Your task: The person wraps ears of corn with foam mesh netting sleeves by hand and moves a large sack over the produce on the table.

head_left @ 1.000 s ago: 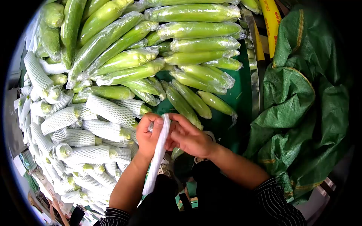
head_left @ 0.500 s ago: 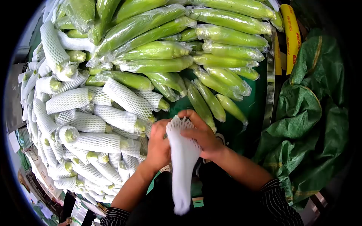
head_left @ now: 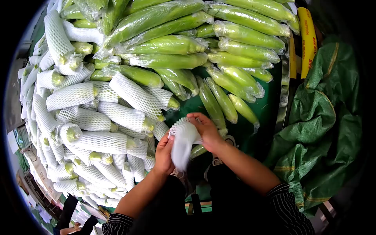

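Bright; glare on wrapped corn [head_left: 250,35] beyond right grip [head_left: 209,136]; foam net [head_left: 182,147] at grip motion-blurred; fisheye bend, black corners.

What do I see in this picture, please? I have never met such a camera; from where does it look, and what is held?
There is no robot. One camera, worn on a person's head, looks forward and down at their bare left hand and right hand. Both hold a white foam net sleeve, its lower part blurred. Ahead, long green vegetables in clear film lie on a green surface. At left is a heap of vegetables in white foam nets.
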`<state>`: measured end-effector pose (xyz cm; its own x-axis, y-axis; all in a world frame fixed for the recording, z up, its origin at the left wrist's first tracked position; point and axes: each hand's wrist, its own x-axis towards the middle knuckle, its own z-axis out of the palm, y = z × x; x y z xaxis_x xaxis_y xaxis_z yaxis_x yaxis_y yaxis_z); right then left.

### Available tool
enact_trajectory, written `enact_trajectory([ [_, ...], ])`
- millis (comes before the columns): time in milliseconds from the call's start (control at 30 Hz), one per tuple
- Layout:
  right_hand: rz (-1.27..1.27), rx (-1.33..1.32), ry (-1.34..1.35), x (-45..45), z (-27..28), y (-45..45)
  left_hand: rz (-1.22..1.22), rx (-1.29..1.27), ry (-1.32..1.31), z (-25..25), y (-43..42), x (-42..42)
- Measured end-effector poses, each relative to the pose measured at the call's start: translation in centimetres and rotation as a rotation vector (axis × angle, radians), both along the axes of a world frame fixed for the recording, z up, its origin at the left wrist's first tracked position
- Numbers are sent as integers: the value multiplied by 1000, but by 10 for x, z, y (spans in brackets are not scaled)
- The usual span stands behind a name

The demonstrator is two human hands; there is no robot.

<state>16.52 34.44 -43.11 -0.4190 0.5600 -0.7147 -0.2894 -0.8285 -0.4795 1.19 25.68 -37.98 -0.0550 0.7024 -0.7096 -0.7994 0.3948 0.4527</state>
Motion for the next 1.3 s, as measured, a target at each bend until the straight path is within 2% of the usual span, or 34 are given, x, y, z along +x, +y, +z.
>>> enact_trajectory([
  [33,37,18,-64,1,-29,-9,34,-43,53,-20,-13,3],
  [67,33,-46,-78,2,-55,-24,-107,-97,182,-45,-29,7],
  [100,161,45,-178,2,-60,-32,-240,-153,322,-64,-42,9],
  [133,138,149,-139,3,-68,-41,-440,-32,591,-69,-47,7],
  [200,88,10,12,1,-64,-53,-373,-170,475,-59,-48,7],
  [233,73,-215,100,-5,-43,-43,-225,-142,319,-47,-38,7],
  [300,49,-108,128,-28,17,-13,-228,-63,270,-40,-37,-15],
  [333,129,-52,170,-36,49,3,-56,-11,206,-30,-25,-22],
  [367,32,109,79,-62,63,4,108,33,124,-20,-19,-25],
  [400,160,193,178,-78,84,18,84,173,54,-44,-36,-36],
  [433,547,531,-1,-89,124,42,4,189,1,-37,-37,-36],
  [467,627,605,196,-101,152,55,-60,183,122,-43,-38,-28],
  [500,543,1263,157,-113,142,59,-119,174,253,-50,-43,-22],
  [567,733,1316,-107,-101,130,67,-494,154,1304,-46,-28,-20],
  [633,662,1288,-316,-79,96,62,-291,31,609,-3,-6,-22],
  [667,622,1134,-326,-64,96,59,-139,137,575,-8,-9,-20],
  [700,585,976,-335,-48,97,54,-176,142,753,4,-4,-31],
  [767,543,873,-323,-24,89,43,-196,392,1393,27,31,-78],
  [833,511,815,-336,-8,86,32,7,567,1639,54,104,-130],
  [867,503,816,-350,-5,86,28,57,516,1677,68,140,-154],
  [900,495,814,-361,-4,86,27,-13,395,1796,97,182,-165],
  [933,488,798,-342,-5,89,26,-111,524,2156,96,220,-196],
  [967,481,794,-322,-7,91,27,-253,475,2322,107,246,-206],
  [1033,474,783,-296,-9,95,30,-664,8,2349,113,272,-223],
  [1100,493,751,-308,-6,97,31,-751,-104,2457,114,274,-223],
  [1233,302,893,-244,13,94,36,-173,326,2642,131,213,-181],
  [1267,258,920,-237,18,94,41,-173,357,2521,137,184,-161],
  [1300,201,1012,-234,21,93,43,-184,392,2291,126,145,-148],
])
